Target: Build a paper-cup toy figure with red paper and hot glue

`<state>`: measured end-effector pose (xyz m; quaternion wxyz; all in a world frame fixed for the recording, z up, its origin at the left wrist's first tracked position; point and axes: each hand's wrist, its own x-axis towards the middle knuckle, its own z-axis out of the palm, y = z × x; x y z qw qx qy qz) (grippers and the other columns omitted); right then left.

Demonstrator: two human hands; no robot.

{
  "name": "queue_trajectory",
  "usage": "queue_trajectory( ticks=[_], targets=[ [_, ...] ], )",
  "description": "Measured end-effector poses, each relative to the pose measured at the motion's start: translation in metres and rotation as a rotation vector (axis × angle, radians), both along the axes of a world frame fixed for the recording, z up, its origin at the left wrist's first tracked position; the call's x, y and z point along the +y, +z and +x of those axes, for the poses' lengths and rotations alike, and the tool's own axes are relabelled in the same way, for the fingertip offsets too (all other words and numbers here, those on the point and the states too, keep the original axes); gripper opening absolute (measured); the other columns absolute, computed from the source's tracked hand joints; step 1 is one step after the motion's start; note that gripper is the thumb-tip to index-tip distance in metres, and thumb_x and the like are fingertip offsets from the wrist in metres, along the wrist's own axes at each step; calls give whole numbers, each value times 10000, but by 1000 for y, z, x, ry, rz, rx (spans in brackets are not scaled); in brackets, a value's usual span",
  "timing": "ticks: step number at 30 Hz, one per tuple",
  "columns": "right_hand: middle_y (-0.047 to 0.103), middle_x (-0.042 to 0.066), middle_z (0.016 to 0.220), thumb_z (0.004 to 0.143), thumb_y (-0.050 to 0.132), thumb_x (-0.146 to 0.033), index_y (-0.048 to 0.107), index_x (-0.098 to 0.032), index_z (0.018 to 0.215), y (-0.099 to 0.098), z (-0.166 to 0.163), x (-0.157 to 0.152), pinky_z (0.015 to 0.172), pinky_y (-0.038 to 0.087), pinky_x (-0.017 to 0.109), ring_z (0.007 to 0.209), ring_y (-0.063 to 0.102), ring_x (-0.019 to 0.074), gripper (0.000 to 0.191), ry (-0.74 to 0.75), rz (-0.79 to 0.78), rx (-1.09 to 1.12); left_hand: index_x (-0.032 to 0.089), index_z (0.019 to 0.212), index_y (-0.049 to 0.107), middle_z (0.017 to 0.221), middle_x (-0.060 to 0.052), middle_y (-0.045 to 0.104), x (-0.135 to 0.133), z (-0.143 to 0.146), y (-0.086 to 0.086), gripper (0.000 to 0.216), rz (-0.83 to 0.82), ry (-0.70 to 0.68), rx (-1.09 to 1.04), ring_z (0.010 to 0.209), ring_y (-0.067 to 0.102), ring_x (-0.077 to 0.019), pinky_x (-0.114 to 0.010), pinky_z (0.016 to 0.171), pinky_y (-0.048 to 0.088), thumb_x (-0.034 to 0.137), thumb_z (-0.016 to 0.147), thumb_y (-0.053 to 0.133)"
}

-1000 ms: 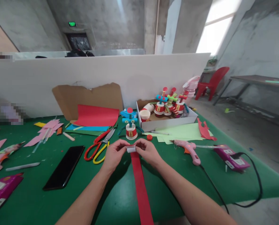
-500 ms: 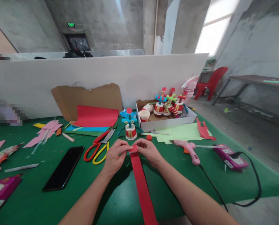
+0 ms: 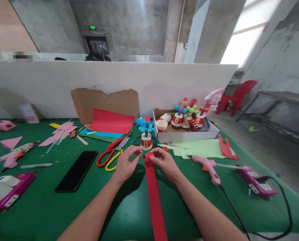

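Note:
A long red paper strip [image 3: 154,197] runs from the table's front edge up to my fingers, its far end curled over into a small roll. My right hand [image 3: 165,163] pinches that rolled end between thumb and fingers. Just left of the roll, my left hand [image 3: 128,162] is apart from the paper, thumb and fingers separated with nothing between them. Right behind the hands stands a paper-cup figure [image 3: 146,141] with a blue crosspiece, dark coiled arms and a red disc on top. A small red round piece [image 3: 165,149] lies beside it.
Scissors [image 3: 114,153] and a black phone [image 3: 77,171] lie to the left. A white box [image 3: 187,136] with several cup figures stands behind. On the right are a pink glue gun [image 3: 207,166], its cord and a purple power strip [image 3: 256,181]. Coloured paper [image 3: 113,121] leans at the back.
My left hand has let go of the strip's end and opened slightly to the left. The end now shows a curled roll in my right fingers. The view has shifted left.

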<state>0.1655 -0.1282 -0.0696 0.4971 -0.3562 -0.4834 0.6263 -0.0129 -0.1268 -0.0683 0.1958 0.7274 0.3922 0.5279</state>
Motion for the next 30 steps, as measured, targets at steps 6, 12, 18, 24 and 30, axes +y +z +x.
queue_trajectory(
  ticks=[6,12,18,24,30],
  targets=[
    [688,19,906,654,806,-363,658,-223,872,1,0,-1,853,487,332,881,633,169,299,-33,81,-14,179,931,683,844,-55,712,6,-5,2,196,-239,-15,-200,794,672,-183,-300,746,538,315,835,580],
    [697,30,930,663,794,-402,668,-219,909,-1,0,2,858,487,340,875,636,179,331,-111,45,24,178,877,588,795,-38,690,4,4,4,257,-543,-223,-266,716,655,-168,-294,665,522,405,770,642],
    [718,34,989,672,795,-399,698,-227,962,-6,0,4,912,467,346,936,643,186,351,-89,22,62,191,880,508,623,61,570,-1,15,-1,333,-727,-303,-288,580,549,-101,-222,587,434,364,698,726],
    [730,39,1027,689,789,-352,713,-234,973,-6,1,3,956,462,367,990,652,201,317,-55,95,-4,173,801,574,680,18,634,4,13,-6,185,-636,-210,-298,652,587,-118,-221,628,428,274,686,677],
    [735,44,1027,677,796,-341,714,-228,962,-6,2,5,959,472,390,991,661,217,317,-76,105,-8,172,799,620,764,-13,694,4,11,-4,143,-589,-195,-294,727,635,-149,-255,708,468,250,686,658]
  ],
)
